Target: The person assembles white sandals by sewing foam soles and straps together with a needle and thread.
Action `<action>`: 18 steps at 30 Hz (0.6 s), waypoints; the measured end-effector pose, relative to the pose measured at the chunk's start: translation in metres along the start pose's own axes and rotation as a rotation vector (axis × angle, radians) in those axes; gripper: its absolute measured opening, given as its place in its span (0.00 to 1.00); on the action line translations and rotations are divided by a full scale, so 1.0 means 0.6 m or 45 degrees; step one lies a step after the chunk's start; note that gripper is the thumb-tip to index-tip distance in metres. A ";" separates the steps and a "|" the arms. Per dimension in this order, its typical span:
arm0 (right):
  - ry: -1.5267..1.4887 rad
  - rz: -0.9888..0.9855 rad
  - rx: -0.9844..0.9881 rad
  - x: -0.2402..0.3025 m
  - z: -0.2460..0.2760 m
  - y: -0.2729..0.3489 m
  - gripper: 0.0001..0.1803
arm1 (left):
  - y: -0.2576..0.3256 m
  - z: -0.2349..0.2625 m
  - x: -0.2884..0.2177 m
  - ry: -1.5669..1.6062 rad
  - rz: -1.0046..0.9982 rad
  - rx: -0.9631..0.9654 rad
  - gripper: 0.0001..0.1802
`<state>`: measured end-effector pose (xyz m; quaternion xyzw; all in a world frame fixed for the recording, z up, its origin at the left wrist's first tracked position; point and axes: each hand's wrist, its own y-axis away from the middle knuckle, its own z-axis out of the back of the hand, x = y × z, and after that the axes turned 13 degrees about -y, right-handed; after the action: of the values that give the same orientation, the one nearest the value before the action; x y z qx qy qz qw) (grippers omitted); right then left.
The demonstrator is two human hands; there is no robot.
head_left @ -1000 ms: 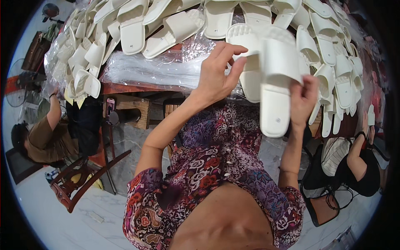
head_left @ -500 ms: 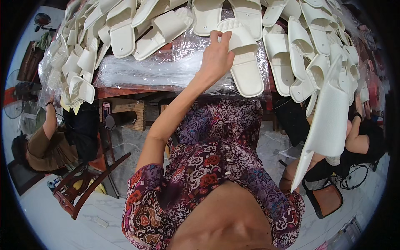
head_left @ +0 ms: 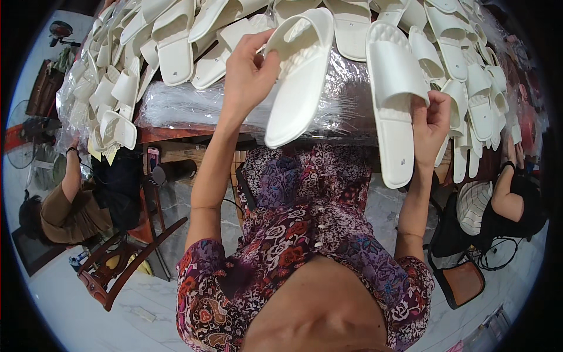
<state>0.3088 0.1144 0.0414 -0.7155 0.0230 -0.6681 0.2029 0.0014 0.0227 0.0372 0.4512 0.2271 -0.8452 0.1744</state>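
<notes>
Slippers, one in each hand, are held up near the upper centre of the frame. The left hand (head_left: 251,76) pinches the left slipper (head_left: 299,97) near its strap, tilted, heel toward the lower left; the right hand (head_left: 432,126) holds the right slipper (head_left: 394,141) by the strap's right edge, heel down-frame. A light pinch should probably keep the straps from creasing, and lifting both heels clear of the plastic bundle (head_left: 187,104) should avoid snagging.
</notes>
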 end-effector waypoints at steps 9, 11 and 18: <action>0.529 -0.005 0.070 -0.066 -0.050 -0.012 0.09 | 0.039 -0.008 0.035 -0.727 -0.329 0.045 0.24; 0.664 -0.031 0.124 -0.084 -0.065 -0.011 0.10 | 0.044 -0.015 0.034 -0.756 -0.306 0.085 0.25; 0.698 -0.006 0.237 -0.131 -0.078 -0.010 0.11 | 0.044 -0.025 0.047 -0.734 -0.345 0.121 0.26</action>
<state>0.2536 0.1315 -0.0301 -0.4866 0.0139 -0.8363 0.2524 0.0099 0.0061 0.0004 0.1663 0.1866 -0.9635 0.0961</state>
